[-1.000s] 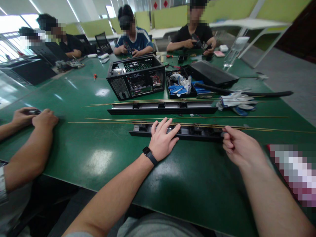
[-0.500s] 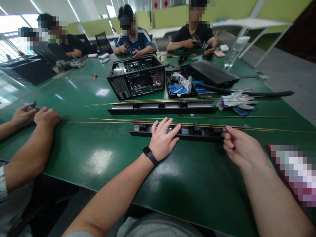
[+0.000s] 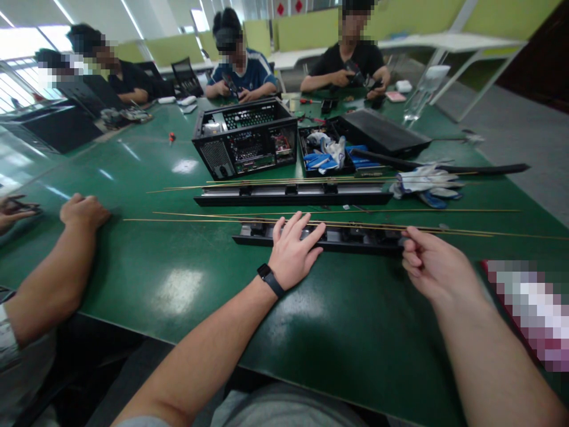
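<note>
A long black strip (image 3: pixel 351 239) lies across the green table (image 3: pixel 178 284) in front of me, with thin brass rods (image 3: pixel 200 220) lying along and over it. My left hand (image 3: pixel 293 252), a black band on its wrist, rests flat on the strip's left part with the fingers spread. My right hand (image 3: pixel 433 264) is curled at the strip's right end, its fingers pinched together there; what they grip is hidden.
A second, longer black strip (image 3: pixel 293 194) lies further back. Behind it stand an open computer case (image 3: pixel 244 139), a tray of blue parts (image 3: pixel 326 155) and white gloves (image 3: pixel 424 178). A neighbour's arms (image 3: pixel 53 279) rest at the left. Other people sit across the table.
My hands have stayed put. The neighbour's far hand at the left has drawn away towards the left edge with a small dark object.
</note>
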{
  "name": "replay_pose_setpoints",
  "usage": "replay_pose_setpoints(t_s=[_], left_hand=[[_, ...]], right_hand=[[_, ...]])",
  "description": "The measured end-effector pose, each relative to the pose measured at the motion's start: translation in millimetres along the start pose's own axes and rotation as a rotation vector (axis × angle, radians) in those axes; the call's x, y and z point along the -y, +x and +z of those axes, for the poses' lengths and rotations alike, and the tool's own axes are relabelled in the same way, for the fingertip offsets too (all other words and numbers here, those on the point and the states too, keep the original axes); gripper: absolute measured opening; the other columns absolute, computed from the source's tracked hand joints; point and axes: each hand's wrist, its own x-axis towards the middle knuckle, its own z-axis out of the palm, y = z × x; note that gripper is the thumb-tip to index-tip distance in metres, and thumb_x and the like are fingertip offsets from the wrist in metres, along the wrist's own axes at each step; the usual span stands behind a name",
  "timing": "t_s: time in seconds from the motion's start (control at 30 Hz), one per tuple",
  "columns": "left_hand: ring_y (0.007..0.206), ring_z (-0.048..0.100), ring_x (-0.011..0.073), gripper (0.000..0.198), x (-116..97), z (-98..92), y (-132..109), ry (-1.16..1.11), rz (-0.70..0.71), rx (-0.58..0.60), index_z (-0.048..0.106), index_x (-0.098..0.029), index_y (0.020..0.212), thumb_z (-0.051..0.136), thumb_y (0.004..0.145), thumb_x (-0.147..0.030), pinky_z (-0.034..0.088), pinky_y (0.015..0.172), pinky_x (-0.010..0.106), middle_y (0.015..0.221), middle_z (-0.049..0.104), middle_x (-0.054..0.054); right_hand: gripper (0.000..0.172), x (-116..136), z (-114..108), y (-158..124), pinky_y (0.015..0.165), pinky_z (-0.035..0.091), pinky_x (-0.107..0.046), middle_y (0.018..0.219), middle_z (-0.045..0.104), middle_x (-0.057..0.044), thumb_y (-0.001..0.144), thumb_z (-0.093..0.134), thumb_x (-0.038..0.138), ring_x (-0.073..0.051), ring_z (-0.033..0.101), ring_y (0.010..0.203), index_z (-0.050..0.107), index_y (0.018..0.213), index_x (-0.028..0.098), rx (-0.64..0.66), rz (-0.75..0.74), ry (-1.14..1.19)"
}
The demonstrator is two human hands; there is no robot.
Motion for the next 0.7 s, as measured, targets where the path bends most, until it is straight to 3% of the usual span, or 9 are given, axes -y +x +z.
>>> replay_pose_setpoints(t_s=[0.27, 0.57, 0.7], left_hand=[[0.186, 0.063, 0.0455, 0.059, -0.6, -1.5, 0.7, -0.008, -0.009, 0.008, 0.084, -0.038, 0.176, 0.089, 0.118, -0.026, 0.041, 0.156, 0.077, 0.192, 0.073, 0.018], [0.186, 0.063, 0.0453, 0.057, -1.0, -1.7, 0.7, -0.007, -0.006, 0.009, 0.084, -0.037, 0.176, 0.088, 0.120, -0.026, 0.042, 0.155, 0.077, 0.192, 0.073, 0.018], [0.185, 0.063, 0.0456, 0.058, -0.5, -0.1, 0.4, -0.002, -0.007, 0.003, 0.084, -0.037, 0.175, 0.090, 0.118, -0.026, 0.041, 0.156, 0.077, 0.191, 0.073, 0.018]], right_hand=[[0.028, -1.6, -2.9, 4.1, 0.032, 0.030, -0.013, 0.068, 0.060, 0.005, 0.106, 0.100, 0.017, -0.006, 0.044, 0.040, 0.073, 0.097, 0.023, 0.005, -0.001, -0.008], [0.025, -3.5, 0.8, 0.5, 0.033, 0.029, -0.012, 0.067, 0.059, 0.004, 0.113, 0.086, 0.010, -0.005, 0.044, 0.039, 0.075, 0.093, 0.020, -0.023, -0.024, 0.011], [0.029, -4.4, -2.8, 5.4, 0.033, 0.030, -0.012, 0.068, 0.060, 0.005, 0.107, 0.099, 0.017, -0.006, 0.044, 0.039, 0.073, 0.095, 0.022, 0.008, -0.015, -0.002]])
